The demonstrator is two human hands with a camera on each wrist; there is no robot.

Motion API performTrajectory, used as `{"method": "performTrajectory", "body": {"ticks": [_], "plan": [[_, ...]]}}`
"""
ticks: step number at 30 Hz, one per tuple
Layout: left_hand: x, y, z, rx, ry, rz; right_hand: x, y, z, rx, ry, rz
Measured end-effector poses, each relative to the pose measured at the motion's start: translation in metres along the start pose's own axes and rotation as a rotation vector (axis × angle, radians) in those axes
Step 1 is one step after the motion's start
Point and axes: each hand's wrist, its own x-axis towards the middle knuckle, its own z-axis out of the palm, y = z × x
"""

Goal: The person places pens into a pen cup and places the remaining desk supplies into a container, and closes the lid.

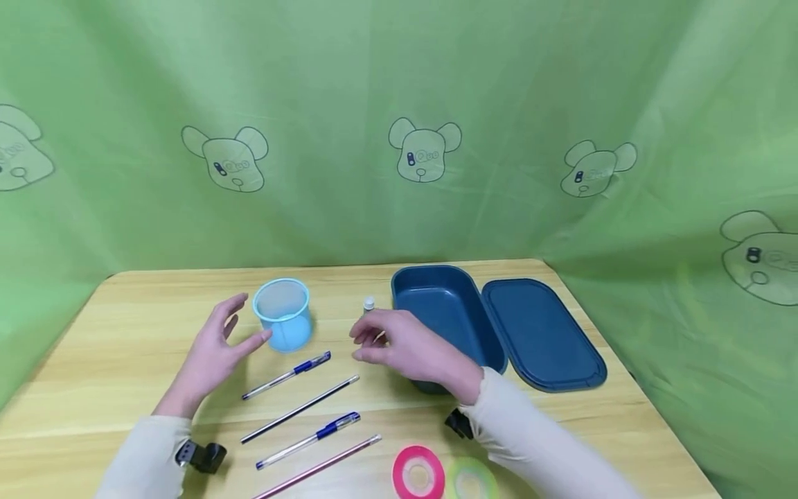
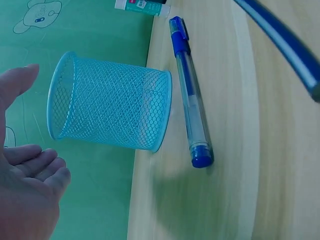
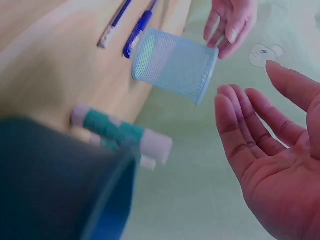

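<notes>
My left hand [image 1: 215,346] is held with its thumb and fingers spread, just left of a light-blue mesh pen holder [image 1: 290,334]. Nothing lies in its grasp. In the left wrist view the mesh pen holder [image 2: 110,102] stands beyond the fingertips. My right hand [image 1: 408,339] hovers at the dark blue box's left side, its fingers gently bent and holding nothing. Behind that hand shows the white cap of a glue stick [image 1: 369,303]. Two green-and-white glue sticks [image 3: 117,129] appear in the right wrist view, standing beside the box and below the right hand's fingers [image 3: 240,122].
Before the holder lie a blue-capped pen [image 1: 287,375], a dark pencil [image 1: 299,410], another blue-capped pen [image 1: 308,441] and a pink pencil [image 1: 318,468]. The open box [image 1: 436,301] has its lid [image 1: 542,333] to its right. Pink tape [image 1: 400,473] and yellow-green tape [image 1: 490,482] lie in front.
</notes>
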Motion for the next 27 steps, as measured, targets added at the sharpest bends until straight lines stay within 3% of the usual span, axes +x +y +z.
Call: {"method": "performTrajectory", "body": {"ticks": [6, 15, 27], "plan": [[0.004, -0.004, -0.002, -0.027, 0.007, -0.021, 0.025, 0.001, 0.028, 0.015, -0.066, 0.050], [0.011, -0.001, 0.000, -0.061, 0.003, -0.031, 0.048, -0.002, 0.065, -0.118, -0.121, 0.121], [0.020, -0.006, 0.002, 0.001, -0.007, -0.018, 0.058, 0.004, 0.081, -0.247, -0.098, 0.210]]}}
